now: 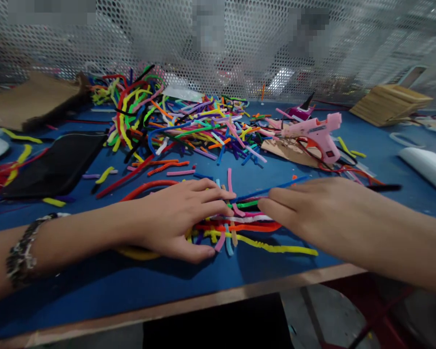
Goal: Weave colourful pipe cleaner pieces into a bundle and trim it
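L hand (174,215) lies w/ fingers spread & thumb out, over the L part of the fuzzy strips (252,227), which sit mid tabletop (112,291), near the front edge. R hand (312,203) is curled at the strips' R side, by the blue & green ones; fingertips hidden, can't tell if it's pinching any. Short crosspieces (229,245) (pink, lt blue, tan) run across the strips btwn both hands. Behind: big multicol. pile (188,121), w/ pink glue gun (317,133) to its R.
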`<state>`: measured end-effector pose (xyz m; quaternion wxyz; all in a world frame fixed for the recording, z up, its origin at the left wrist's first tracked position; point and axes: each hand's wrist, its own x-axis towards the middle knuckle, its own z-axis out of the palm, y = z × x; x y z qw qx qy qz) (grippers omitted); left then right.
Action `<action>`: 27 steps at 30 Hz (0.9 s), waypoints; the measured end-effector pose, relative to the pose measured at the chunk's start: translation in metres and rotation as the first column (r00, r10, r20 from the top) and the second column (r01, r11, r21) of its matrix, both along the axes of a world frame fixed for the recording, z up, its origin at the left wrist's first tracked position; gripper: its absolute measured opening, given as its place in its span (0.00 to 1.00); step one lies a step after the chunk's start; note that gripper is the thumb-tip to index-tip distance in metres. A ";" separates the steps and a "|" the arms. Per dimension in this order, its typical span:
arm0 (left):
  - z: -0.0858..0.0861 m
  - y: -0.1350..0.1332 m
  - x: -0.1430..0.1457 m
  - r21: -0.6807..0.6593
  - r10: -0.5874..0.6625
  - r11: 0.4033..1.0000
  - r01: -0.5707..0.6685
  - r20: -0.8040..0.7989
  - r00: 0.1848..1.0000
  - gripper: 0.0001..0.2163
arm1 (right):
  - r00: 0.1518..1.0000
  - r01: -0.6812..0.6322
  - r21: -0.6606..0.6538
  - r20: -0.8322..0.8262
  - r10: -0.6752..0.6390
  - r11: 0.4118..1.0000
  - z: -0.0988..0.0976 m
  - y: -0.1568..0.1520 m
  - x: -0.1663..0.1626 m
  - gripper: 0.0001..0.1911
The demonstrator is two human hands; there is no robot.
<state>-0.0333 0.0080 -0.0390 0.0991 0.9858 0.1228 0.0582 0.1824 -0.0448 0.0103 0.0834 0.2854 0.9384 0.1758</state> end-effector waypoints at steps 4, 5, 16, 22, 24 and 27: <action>-0.001 0.001 0.001 -0.030 0.000 1.000 0.000 0.000 1.000 0.18 | 0.998 -0.036 0.008 -0.053 0.036 0.999 -0.013 -0.023 -0.001 0.11; -0.002 0.001 0.001 -0.037 0.001 0.999 -0.001 -0.001 1.000 0.18 | 0.996 -0.042 -0.001 -0.077 0.042 0.999 -0.016 -0.026 -0.004 0.11; -0.002 0.003 0.000 -0.039 -0.009 0.999 0.009 -0.007 1.000 0.18 | 0.965 -0.020 -0.321 -0.254 -0.066 0.947 -0.006 0.014 -0.027 0.11; -0.002 0.002 0.000 -0.048 -0.001 0.999 0.001 -0.006 1.000 0.19 | 0.900 0.063 -0.299 -0.396 -0.184 0.952 -0.006 0.032 0.001 0.12; -0.001 0.002 0.000 -0.057 -0.003 0.998 0.002 -0.012 1.000 0.18 | 0.895 0.060 -0.301 -0.405 -0.184 0.952 -0.013 0.031 0.014 0.13; 0.000 0.002 0.001 -0.060 0.003 0.998 -0.005 -0.029 1.000 0.18 | 0.898 0.052 -0.308 -0.401 -0.179 0.950 -0.025 0.026 0.028 0.16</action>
